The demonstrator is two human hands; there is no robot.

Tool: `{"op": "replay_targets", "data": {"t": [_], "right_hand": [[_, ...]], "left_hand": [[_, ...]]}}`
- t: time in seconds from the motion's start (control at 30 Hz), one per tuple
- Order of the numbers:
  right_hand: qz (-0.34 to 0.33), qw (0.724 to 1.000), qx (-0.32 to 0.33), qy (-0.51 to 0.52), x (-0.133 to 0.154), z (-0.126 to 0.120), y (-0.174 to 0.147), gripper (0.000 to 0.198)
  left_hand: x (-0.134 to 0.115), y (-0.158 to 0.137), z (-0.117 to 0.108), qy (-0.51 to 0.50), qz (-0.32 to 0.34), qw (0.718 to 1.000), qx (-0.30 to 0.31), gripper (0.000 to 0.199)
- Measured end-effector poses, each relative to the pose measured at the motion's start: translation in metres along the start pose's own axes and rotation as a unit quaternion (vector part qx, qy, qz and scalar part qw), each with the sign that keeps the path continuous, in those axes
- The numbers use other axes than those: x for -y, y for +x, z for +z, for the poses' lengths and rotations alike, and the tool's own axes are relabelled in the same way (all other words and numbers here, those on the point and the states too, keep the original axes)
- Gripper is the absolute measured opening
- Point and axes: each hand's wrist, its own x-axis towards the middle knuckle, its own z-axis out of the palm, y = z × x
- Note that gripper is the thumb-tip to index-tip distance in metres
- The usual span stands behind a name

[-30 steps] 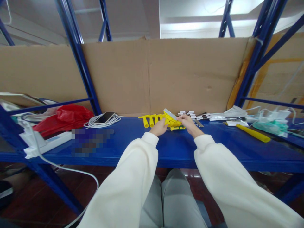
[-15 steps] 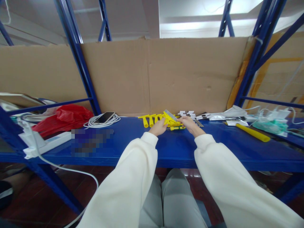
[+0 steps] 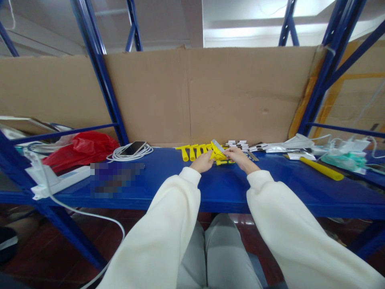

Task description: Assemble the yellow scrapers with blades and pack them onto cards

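Fingers closed, my left hand (image 3: 202, 161) holds a yellow tool that looks like a scraper (image 3: 214, 154). A flat grey blade (image 3: 217, 145) lies slantwise at its top. My right hand (image 3: 237, 155) pinches near the blade's lower right end; its fingertips are too small to make out clearly. Just below and between the hands lies a yellow-and-green screwdriver (image 3: 224, 163). To the left, several yellow scraper handles (image 3: 191, 153) stand in a row against the cardboard. Small black-and-white boxes (image 3: 236, 143) are stacked behind my right hand, with a few flat metal pieces (image 3: 252, 155) beside it.
A phone (image 3: 134, 148) rests on a coiled white cable (image 3: 147, 151). Further left are a red bag (image 3: 86, 147) and a white power strip (image 3: 70, 178). A long yellow-handled scraper (image 3: 321, 168) lies right. Cardboard (image 3: 240, 92) walls the back of the blue shelf (image 3: 222, 186).
The grey blade and the scraper have shifted slightly to the right in view, and the blade now slants more steeply. Both hands keep nearly the same place.
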Motion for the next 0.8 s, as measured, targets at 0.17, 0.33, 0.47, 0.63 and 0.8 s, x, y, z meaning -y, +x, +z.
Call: {"op": "replay_targets", "data": {"t": [0.17, 0.33, 0.47, 0.63, 0.8], "right_hand": [[0.029, 0.999, 0.010, 0.027, -0.002, -0.001, 0.002, 0.016], [0.053, 0.996, 0.040, 0.058, -0.008, -0.002, 0.006, 0.020], [0.041, 0.996, 0.054, 0.056, -0.010, -0.001, 0.007, 0.020], [0.010, 0.991, 0.122, 0.062, -0.011, 0.000, 0.005, 0.020], [0.020, 0.986, 0.151, 0.062, -0.009, 0.000, 0.001, 0.020]], "left_hand": [[-0.003, -0.003, -0.001, 0.026, 0.005, 1.000, 0.005, 0.047], [-0.009, -0.011, -0.004, 0.108, 0.001, 0.994, 0.001, 0.046], [-0.013, -0.016, -0.005, 0.151, 0.006, 0.988, -0.020, 0.056], [-0.010, -0.017, -0.005, 0.169, 0.031, 0.985, -0.015, 0.067], [-0.007, -0.016, -0.007, 0.165, 0.038, 0.985, -0.015, 0.068]]}}
